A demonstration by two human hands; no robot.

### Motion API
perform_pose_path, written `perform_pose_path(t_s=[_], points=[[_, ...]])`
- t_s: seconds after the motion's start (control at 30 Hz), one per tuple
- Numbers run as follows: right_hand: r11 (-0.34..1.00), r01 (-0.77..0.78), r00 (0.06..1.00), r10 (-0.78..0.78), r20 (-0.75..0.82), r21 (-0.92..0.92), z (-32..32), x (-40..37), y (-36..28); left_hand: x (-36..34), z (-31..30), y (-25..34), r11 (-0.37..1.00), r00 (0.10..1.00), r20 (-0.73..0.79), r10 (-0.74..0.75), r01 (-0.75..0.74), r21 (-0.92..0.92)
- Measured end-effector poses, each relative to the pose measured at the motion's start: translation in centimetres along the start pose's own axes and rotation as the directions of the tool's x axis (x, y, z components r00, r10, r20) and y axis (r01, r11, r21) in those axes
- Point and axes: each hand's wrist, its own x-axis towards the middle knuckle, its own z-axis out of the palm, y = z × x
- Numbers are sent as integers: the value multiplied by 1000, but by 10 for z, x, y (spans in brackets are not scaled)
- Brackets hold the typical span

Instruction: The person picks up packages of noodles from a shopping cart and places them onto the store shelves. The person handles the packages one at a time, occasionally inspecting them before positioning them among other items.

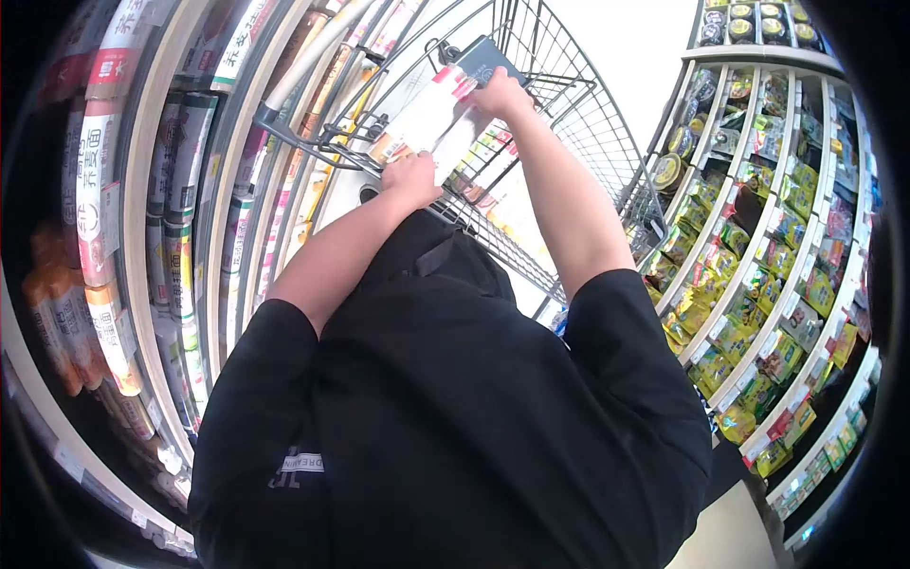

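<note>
Both my hands are over a black wire shopping cart (607, 123). Between them lies a long white pack (417, 119) with pink-red and orange-brown ends, overexposed so its print is lost. My left hand (412, 180) is closed at the pack's near end, fingers curled. Farther up, my right hand (500, 95) bends its fingers over the far end, beside a dark grey-green piece (491, 62). A narrow greyish strip (462, 133) runs below the right hand. Part of the grip is hidden behind my fingers.
The cart's pale handle bar (318, 52) reaches toward the left shelf (142, 190), which holds long packs of noodles (97, 180). On the right, a shelf (773, 52) carries rows of yellow-green bags (749, 294) and round tubs (668, 171). Several colourful packages (488, 152) show through the cart's wires.
</note>
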Motion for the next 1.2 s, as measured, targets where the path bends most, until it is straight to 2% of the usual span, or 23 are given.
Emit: perform_pose_path(t_s=[0.03,0.07,0.17,0.2,0.23,0.3,0.33,0.37,0.43,0.47,0.57,0.6,0.63,0.7,0.77,0.8,0.87,0.97,1.03,1.1,1.13,1.17,1.2], points=[[996,22,999,-19,-30,91,3,4,-2,-2,-3,1,1000,1000,0,-4,4,-23],[946,23,999,-36,34,324,-6,-6,-8,-6,-7,4,999,1000,-3,-8,8,-45],[652,231,931,-363,31,722,-25,-45,-11,-10,-11,1,993,998,-66,21,-28,-112],[625,292,913,-407,-18,724,-39,-66,-15,-11,-12,-3,989,995,-99,31,-44,-138],[594,349,892,-447,-63,725,-51,-89,-16,-12,-13,-8,948,987,-125,98,-131,-290],[429,357,859,-499,-112,830,-68,-110,-9,-18,-22,-18,778,950,-219,223,-309,-547],[293,311,841,-529,-118,904,-74,-114,-4,-23,-28,-22,678,914,-263,310,-406,-613],[179,243,822,-561,-104,954,-78,-116,1,-37,-44,-20,569,906,-181,382,-385,-727],[-63,188,798,-571,-190,980,-82,-122,-4,-65,-77,-14,335,836,-48,547,-271,-902],[-121,182,779,-588,-218,976,-85,-128,-12,-73,-84,-16,323,824,21,566,-198,-925],[-301,143,696,-647,-312,943,-86,-149,-44,-96,-93,-30,24,735,-54,676,-95,-995],[-369,122,656,-667,-354,921,-84,-157,-55,-105,-96,-37,-36,714,-82,695,-79,-996],[-432,91,616,-683,-392,897,-82,-166,-65,-114,-99,-44,-36,714,-95,694,-98,-995],[-442,62,615,-690,-383,895,-79,-182,-84,-138,-106,-56,-40,717,-121,687,-128,-991],[-429,16,617,-707,-346,903,-80,-198,-104,-155,-104,-65,-86,726,-248,641,-253,-964],[-348,74,654,-691,-309,935,-79,-208,-115,-164,-106,-68,-93,745,-281,606,-284,-954],[-275,-1,659,-723,-206,961,-75,-223,-128,-185,-114,-75,-111,777,-351,522,-346,-932],[-119,-49,666,-744,-57,992,-55,-237,-129,-204,-121,-89,-223,761,-497,416,-445,-868],[-62,-112,584,-812,15,992,-41,-251,-129,-217,-129,-98,-206,752,-573,326,-535,-819],[26,-62,583,-810,57,998,-23,-273,-137,-231,-131,-106,-219,738,-624,255,-585,-781],[104,16,535,-841,80,994,-20,-286,-141,-240,-132,-111,-142,706,-678,204,-664,-734],[170,-101,559,-805,197,980,-18,-298,-147,-243,-131,-115,-120,697,-697,166,-688,-716],[205,50,523,-839,149,978,-15,-306,-148,-246,-129,-119,-95,688,-714,130,-708,-700]])
